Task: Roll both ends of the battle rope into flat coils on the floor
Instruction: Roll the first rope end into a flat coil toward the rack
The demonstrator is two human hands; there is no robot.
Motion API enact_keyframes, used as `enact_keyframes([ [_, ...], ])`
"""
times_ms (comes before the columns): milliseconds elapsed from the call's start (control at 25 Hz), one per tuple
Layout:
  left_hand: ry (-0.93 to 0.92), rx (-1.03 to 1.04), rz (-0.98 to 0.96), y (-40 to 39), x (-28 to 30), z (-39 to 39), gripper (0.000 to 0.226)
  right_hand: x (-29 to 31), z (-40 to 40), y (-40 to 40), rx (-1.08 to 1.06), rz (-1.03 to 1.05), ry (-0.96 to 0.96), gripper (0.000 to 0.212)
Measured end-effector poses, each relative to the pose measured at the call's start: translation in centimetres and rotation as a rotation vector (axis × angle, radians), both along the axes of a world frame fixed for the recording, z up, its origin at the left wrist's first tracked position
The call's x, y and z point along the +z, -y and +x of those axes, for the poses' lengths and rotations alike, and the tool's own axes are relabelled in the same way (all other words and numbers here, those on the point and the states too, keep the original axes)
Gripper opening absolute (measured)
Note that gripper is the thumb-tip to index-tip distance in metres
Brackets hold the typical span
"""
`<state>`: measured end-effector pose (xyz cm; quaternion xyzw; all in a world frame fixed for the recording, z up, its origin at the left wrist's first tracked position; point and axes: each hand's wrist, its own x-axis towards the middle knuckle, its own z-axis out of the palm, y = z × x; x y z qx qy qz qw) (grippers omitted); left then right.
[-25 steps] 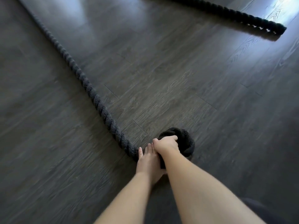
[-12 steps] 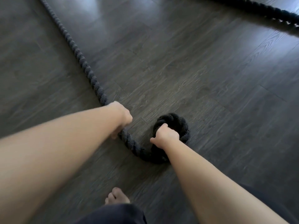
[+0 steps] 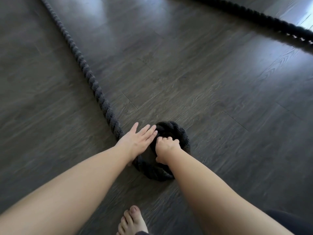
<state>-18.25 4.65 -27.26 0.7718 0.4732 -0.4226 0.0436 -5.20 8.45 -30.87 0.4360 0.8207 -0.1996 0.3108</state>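
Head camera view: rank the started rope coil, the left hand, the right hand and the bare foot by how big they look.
1. Rope coil
2. Left hand, spread flat
3. Bare foot, cut off by the frame and nearer the camera, so unsure
4. Right hand, clenched in a grip

My right hand (image 3: pixel 166 147) covers the middle of the coil (image 3: pixel 182 139), so the rope's tip is hidden under my curled fingers. My left hand (image 3: pixel 137 139) and wrist hide where the long strand (image 3: pixel 88 72) joins the coil. That strand runs out past the top edge. The other length of rope (image 3: pixel 264 19) is blurred and cut off at the right edge. My foot (image 3: pixel 133 223) is cropped at the bottom.
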Motion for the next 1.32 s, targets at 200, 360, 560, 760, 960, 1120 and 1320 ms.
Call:
enact_keyframes([
  [200,0.044,-0.056,0.022,-1.0,-1.8,-1.9,0.151,0.0,-1.5,-0.6,0.145,-0.021,0.022,0.086],
  [360,0.126,-0.050,0.073,0.0,-3.0,-2.9,0.128,-0.1,-1.8,-0.8,0.228,0.024,-0.055,0.076],
  [560,0.141,0.126,0.162,0.9,-4.2,-2.3,0.106,-0.3,-0.9,-0.7,0.141,0.099,-0.256,0.065],
  [760,0.078,0.356,0.264,-0.1,-3.8,-1.6,0.097,0.4,-2.5,-0.6,-0.853,0.022,-0.214,0.100],
  [960,-0.027,0.329,0.185,-0.7,-2.8,-1.6,0.091,-0.2,-6.1,-2.4,-1.069,-0.062,-0.150,0.123],
  [1120,0.172,0.177,0.026,-2.2,-2.1,-5.1,0.088,-0.6,-6.1,-2.4,-1.146,-0.059,-0.191,0.121],
  [1320,0.258,0.099,-0.035,-3.9,-1.3,-12.1,0.129,-1.0,-7.2,-3.3,-1.261,-0.110,-0.230,0.120],
])
